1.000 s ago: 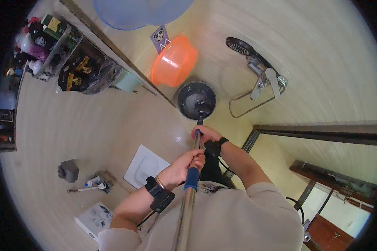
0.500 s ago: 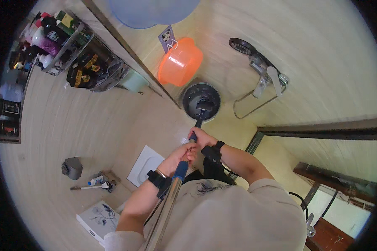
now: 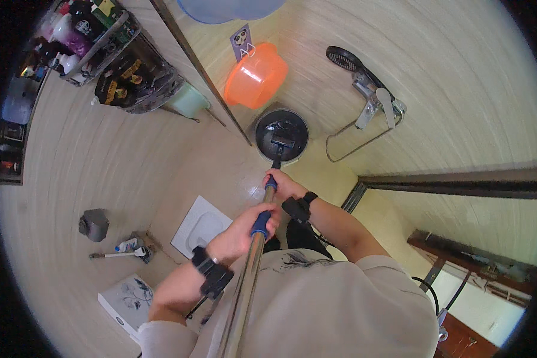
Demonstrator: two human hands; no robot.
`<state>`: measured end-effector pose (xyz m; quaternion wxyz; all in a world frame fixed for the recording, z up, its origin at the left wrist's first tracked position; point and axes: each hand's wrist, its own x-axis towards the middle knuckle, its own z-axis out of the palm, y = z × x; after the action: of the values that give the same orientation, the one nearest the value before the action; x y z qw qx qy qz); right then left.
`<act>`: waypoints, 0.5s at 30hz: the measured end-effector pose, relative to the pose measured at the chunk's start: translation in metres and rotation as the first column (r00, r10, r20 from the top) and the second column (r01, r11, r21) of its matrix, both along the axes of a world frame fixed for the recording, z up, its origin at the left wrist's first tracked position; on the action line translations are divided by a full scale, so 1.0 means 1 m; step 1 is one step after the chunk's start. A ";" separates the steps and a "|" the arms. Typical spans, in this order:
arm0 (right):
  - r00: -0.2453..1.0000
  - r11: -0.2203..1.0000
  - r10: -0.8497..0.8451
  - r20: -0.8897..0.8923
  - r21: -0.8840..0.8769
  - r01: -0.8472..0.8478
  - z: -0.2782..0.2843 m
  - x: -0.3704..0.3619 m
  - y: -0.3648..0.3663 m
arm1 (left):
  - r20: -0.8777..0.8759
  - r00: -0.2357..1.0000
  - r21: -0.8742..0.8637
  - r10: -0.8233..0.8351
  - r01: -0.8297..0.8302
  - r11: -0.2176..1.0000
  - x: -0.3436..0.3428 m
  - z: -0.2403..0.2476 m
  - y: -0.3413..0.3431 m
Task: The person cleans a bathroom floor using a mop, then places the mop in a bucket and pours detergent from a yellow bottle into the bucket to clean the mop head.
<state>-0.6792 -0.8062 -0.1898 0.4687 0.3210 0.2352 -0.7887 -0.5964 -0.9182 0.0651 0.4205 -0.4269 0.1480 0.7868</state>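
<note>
Both hands are closed on the tool: I log the left hand [image 3: 244,231] wrapped around the metal pole [image 3: 242,304] at its blue collar [image 3: 260,224], and the right hand [image 3: 285,184] gripping farther down toward the head. From my station, the dark tool head [image 3: 283,142] shows inside the dark-lined bucket [image 3: 263,128]; I cannot tell whether it touches bottom. Labels noted: black pouches [image 3: 114,89] with yellow panels, print too small for me to read; purple hook card [image 3: 241,38] bearing a panda picture, just beside the orange basin [image 3: 256,76].
</note>
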 end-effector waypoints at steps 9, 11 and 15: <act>0.992 0.992 -0.090 0.084 0.098 0.081 0.090 0.018 -0.038 | 0.038 0.988 0.047 0.153 -0.154 0.987 -0.002 0.008 -0.021; 0.994 0.998 -0.010 -0.105 0.063 0.016 0.131 0.025 -0.034 | 0.011 0.984 0.064 0.178 -0.178 0.982 -0.001 0.006 -0.025; 0.991 0.981 0.122 -0.047 0.158 -0.113 0.131 0.029 -0.031 | 0.024 0.987 -0.006 0.160 -0.160 0.987 -0.004 0.007 -0.020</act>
<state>-0.6506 -0.8371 -0.0583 0.4811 0.3197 0.3275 -0.7477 -0.6004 -0.9387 0.0725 0.3568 -0.4478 0.1097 0.8125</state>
